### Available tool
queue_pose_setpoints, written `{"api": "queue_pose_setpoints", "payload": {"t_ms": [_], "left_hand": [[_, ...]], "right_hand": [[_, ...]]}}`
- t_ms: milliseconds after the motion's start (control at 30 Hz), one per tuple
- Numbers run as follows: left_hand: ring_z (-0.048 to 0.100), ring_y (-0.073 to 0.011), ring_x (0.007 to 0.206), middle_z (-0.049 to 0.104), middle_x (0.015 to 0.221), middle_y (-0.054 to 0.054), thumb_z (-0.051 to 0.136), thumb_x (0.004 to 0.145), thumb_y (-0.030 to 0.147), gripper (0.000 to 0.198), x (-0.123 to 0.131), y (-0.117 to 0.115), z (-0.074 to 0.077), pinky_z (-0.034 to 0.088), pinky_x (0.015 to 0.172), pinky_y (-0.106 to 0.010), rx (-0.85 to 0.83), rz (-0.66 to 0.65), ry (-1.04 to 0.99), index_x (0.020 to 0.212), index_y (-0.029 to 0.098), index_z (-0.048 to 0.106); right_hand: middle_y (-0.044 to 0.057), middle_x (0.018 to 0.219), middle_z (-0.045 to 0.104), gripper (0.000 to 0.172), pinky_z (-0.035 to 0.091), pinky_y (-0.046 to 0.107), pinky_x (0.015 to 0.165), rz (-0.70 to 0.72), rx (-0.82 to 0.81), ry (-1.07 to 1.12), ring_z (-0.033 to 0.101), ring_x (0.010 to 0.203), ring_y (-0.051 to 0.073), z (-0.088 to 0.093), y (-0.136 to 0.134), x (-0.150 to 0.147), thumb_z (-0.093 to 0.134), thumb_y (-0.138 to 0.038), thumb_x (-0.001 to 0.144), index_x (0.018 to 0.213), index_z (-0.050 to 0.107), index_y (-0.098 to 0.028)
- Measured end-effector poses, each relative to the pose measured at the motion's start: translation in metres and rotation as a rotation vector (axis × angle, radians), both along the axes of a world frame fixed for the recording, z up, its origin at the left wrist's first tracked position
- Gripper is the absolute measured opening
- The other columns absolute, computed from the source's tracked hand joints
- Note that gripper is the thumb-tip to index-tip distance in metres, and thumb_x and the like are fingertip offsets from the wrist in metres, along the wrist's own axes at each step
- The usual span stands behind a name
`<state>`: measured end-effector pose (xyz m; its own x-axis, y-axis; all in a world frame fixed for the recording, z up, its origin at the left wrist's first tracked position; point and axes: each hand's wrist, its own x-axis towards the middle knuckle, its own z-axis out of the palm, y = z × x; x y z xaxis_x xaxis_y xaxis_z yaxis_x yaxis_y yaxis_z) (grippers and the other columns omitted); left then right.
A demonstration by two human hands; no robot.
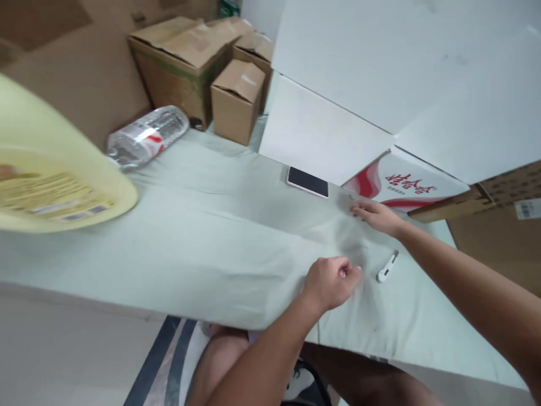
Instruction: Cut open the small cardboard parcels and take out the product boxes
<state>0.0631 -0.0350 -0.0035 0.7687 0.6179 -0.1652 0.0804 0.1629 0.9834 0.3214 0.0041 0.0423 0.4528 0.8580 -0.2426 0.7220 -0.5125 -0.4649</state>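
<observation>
My left hand is closed above the cloth-covered table, its thumb pressed against curled fingers. Whatever it may hold is hidden or too small to name. Farther back, my right hand is low over the cloth with its fingers pinched together. A tiny pale bit shows near those fingertips, but I cannot make out what it is. Between my left hand and right forearm lies a small white tool with dark slots, touched by neither hand. A dark-screened phone rests flat, to the left of my right hand.
White boxes stand along the back, one carton bearing red lettering. Brown cardboard boxes are at the back left, near a clear plastic bottle on its side. A large yellow container looms at left.
</observation>
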Motion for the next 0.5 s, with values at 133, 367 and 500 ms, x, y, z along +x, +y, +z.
{"api": "queue_pose_setpoints", "payload": {"t_ms": [133, 367, 500], "left_hand": [[0.033, -0.0118, 0.055, 0.037, 0.052, 0.006, 0.058, 0.085, 0.041, 0.036, -0.026, 0.005, 0.002, 0.027, 0.06, -0.03, -0.007, 0.08, 0.021, 0.059, 0.021, 0.042], [0.035, -0.0118, 0.058, 0.038, 0.055, 0.005, 0.058, 0.084, 0.041, 0.037, -0.078, 0.02, 0.008, 0.028, 0.059, -0.03, -0.155, 0.11, 0.016, 0.058, 0.021, 0.042], [0.032, -0.0112, 0.057, 0.035, 0.055, 0.005, 0.057, 0.084, 0.046, 0.04, -0.103, 0.033, 0.005, 0.025, 0.057, -0.03, -0.192, 0.122, -0.062, 0.058, 0.021, 0.039]], "right_hand": [[0.008, 0.112, 0.071, 0.024, 0.05, 0.047, 0.107, 0.33, 0.058, -0.1, 0.065, 0.107, 0.028, -0.01, 0.081, -0.107, 0.061, -0.036, 0.084, 0.103, 0.072, -0.025], [0.018, 0.15, 0.043, 0.067, 0.037, 0.064, 0.119, 0.495, 0.408, -0.352, 0.043, 0.142, 0.039, -0.013, 0.239, -0.231, 0.058, -0.031, 0.086, 0.15, 0.044, -0.018], [0.021, 0.158, 0.034, 0.074, 0.035, 0.071, 0.116, 0.407, 0.45, -0.466, 0.037, 0.145, 0.043, -0.015, 0.287, -0.24, 0.058, -0.038, 0.087, 0.155, 0.035, -0.018]]}}
